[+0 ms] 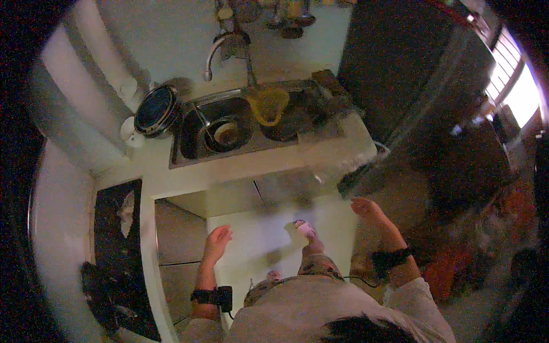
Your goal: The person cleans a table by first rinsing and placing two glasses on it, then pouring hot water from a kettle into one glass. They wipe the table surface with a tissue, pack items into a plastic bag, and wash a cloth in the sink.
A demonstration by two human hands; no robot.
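Observation:
My left hand (219, 239) hangs in the air over the pale floor (257, 240), to the right of the cooktop counter. Nothing is in it, and its fingers are loosely bent. Further right, my right hand (364, 206) is raised just below the right end of the sink counter (257, 160). It looks empty too, though its fingers are blurred. A metal double sink (206, 154) lies ahead of me, apart from both hands. Its left basin holds a dark round pan or bowl (226, 133). A yellow basket or strainer (269, 109) rests by the right basin.
A curved tap (210, 60) overhangs the sink. Left of it stands a round lidded pot (156, 112) beside a white container (132, 132). A black cooktop (124, 253) carries a pale cloth-like item (127, 214) and a dark pan (98, 296). Cabinet fronts (180, 231) run below.

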